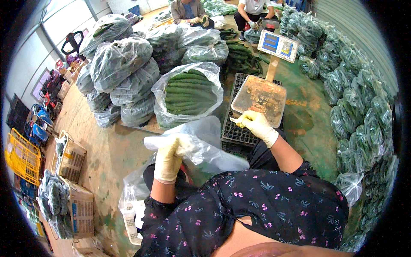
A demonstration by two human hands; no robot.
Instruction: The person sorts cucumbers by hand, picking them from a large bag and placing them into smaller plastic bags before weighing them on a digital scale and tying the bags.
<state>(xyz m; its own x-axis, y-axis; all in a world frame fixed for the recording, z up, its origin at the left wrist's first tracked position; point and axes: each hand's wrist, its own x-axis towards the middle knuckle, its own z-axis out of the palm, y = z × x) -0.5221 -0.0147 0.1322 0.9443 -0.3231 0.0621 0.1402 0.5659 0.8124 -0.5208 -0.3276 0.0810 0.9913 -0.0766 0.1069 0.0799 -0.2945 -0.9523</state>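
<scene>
My left hand (168, 160), in a pale yellow glove, is closed on a clear plastic bag (205, 141) that hangs loosely across my lap. My right hand (258, 127), gloved the same way, is held by the near edge of the scale's worn platform (260, 99). Its fingers are pinched together, and a small whitish bit shows at their tips, too small to name. Ahead of my left hand stands an open clear bag packed with long green cucumbers (190, 92) lying in rows.
Filled bags (122, 64) are piled at the left, and more (359, 115) line the right wall. Black crates (233, 128) sit under and beside the scale. Loose cucumbers (242, 58) lie behind it. Two people (195, 15) sit at the far side. Plastic baskets (81, 210) stand at left.
</scene>
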